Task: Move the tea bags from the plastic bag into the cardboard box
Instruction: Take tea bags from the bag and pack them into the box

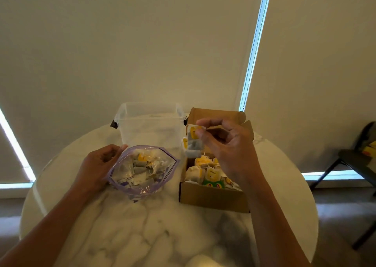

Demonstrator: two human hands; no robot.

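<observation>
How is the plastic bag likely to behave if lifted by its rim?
Probably floppy: the plastic bag is thin, wrinkled film, its mouth held open by the left hand. Likely light, since only a few tea bags lie inside. It may sag and spill them if tilted.

You are in what looks like a home dining corner, facing a round white marble-patterned table [154, 226]. Behind it, cream roller blinds [142, 43] hang fully lowered over the windows, with daylight showing in thin strips at their edges. A dark, thin-legged chair [350, 161] stands to your right on the grey-brown floor [345, 216].
</observation>
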